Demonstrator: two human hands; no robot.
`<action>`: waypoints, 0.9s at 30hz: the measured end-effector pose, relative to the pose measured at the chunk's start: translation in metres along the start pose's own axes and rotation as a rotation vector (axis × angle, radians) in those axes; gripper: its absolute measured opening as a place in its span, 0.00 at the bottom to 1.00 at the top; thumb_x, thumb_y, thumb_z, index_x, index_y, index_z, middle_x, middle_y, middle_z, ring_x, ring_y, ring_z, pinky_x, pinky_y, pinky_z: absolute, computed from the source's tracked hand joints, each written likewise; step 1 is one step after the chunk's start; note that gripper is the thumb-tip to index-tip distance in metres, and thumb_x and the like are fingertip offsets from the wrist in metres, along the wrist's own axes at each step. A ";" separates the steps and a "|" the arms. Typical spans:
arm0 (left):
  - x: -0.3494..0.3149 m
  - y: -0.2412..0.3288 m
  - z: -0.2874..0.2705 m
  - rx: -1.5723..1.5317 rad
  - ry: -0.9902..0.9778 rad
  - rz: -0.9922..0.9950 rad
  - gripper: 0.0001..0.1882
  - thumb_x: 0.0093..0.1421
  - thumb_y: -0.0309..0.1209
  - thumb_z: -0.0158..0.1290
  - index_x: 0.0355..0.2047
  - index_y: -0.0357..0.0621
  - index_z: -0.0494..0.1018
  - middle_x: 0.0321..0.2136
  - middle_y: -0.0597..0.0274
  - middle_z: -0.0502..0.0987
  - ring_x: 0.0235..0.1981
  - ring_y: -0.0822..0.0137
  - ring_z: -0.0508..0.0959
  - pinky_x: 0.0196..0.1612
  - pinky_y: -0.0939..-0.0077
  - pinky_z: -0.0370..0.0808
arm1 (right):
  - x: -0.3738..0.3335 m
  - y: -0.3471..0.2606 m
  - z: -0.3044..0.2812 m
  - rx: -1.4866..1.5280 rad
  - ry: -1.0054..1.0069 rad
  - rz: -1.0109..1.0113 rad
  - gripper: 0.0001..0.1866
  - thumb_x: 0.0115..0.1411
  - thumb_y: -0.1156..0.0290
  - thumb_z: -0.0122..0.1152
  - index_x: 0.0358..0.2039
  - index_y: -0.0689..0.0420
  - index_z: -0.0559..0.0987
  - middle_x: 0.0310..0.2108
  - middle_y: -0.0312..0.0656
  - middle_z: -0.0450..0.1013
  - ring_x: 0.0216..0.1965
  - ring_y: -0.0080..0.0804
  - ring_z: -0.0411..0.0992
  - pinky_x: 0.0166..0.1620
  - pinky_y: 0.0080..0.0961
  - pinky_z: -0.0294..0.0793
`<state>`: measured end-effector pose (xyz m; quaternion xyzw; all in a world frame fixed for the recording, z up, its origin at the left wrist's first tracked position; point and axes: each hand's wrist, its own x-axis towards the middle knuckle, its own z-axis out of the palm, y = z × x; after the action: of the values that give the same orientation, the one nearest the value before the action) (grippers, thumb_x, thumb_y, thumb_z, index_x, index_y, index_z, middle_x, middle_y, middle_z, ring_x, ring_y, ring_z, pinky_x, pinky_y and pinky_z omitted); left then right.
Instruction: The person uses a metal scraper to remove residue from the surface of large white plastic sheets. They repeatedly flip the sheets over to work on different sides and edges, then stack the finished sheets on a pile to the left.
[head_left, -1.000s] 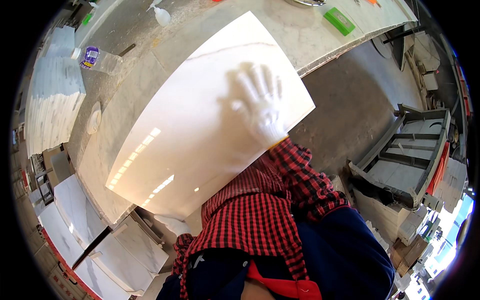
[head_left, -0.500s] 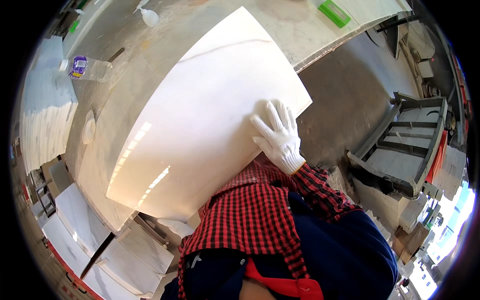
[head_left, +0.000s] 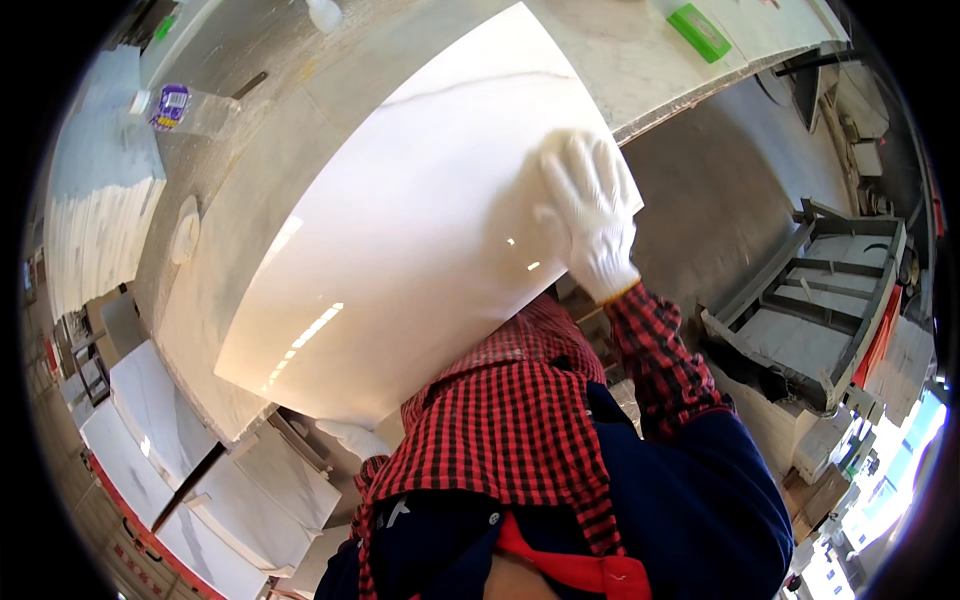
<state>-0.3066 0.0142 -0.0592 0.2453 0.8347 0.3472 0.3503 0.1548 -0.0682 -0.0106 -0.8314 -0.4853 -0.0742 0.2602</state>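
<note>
A large glossy white slab with a thin grey-brown vein (head_left: 400, 220) lies slantwise over the worktable (head_left: 230, 190), its near edge close to my body. My right hand (head_left: 592, 215), in a white knit glove, is over the slab's right side. Its fingers are stretched out toward the far edge, palm down, with a soft shadow beside them. Below the slab's near left edge is my gloved left hand (head_left: 352, 438), holding that edge; its fingers are partly hidden by the slab.
A clear bottle with a purple label (head_left: 185, 110) lies at the left near a tall stack of white slabs (head_left: 105, 200). A green box (head_left: 698, 32) sits at the far right of the table. Grey metal frames (head_left: 815, 300) stand to the right, and more veined slabs (head_left: 260, 500) at the lower left.
My right hand has slid away from me and slightly right across the slab. The whole view has shifted a little, and my left hand stays at the near left edge.
</note>
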 end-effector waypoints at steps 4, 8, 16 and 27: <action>-0.013 0.004 0.002 0.036 0.073 0.015 0.50 0.70 0.68 0.34 0.69 0.29 0.61 0.67 0.48 0.67 0.64 0.54 0.69 0.68 0.64 0.63 | 0.060 0.007 0.012 -0.146 0.059 -0.005 0.31 0.65 0.52 0.61 0.66 0.48 0.72 0.70 0.52 0.61 0.71 0.65 0.55 0.70 0.56 0.56; 0.007 -0.010 -0.010 -0.095 -0.034 0.038 0.50 0.71 0.67 0.36 0.68 0.27 0.61 0.67 0.46 0.66 0.63 0.54 0.69 0.68 0.64 0.64 | 0.074 -0.016 0.032 -0.104 0.063 -0.051 0.33 0.68 0.52 0.57 0.69 0.55 0.68 0.71 0.54 0.59 0.71 0.65 0.54 0.71 0.56 0.52; 0.007 -0.010 -0.015 -0.094 -0.030 0.065 0.44 0.73 0.60 0.42 0.59 0.21 0.70 0.52 0.48 0.79 0.50 0.59 0.76 0.57 0.67 0.71 | 0.101 -0.112 0.075 -0.077 -0.032 -0.252 0.38 0.70 0.47 0.50 0.73 0.53 0.60 0.75 0.51 0.52 0.75 0.56 0.47 0.75 0.54 0.42; -0.004 -0.009 -0.010 -0.405 -0.111 0.018 0.39 0.72 0.58 0.47 0.53 0.24 0.76 0.45 0.56 0.81 0.44 0.67 0.78 0.50 0.72 0.74 | 0.046 -0.317 0.129 0.041 -0.081 -0.812 0.39 0.65 0.42 0.54 0.69 0.55 0.67 0.70 0.43 0.60 0.72 0.46 0.52 0.72 0.53 0.49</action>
<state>-0.3132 0.0021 -0.0596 0.1958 0.7251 0.4969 0.4346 -0.1063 0.1568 0.0106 -0.5690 -0.7855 -0.1286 0.2068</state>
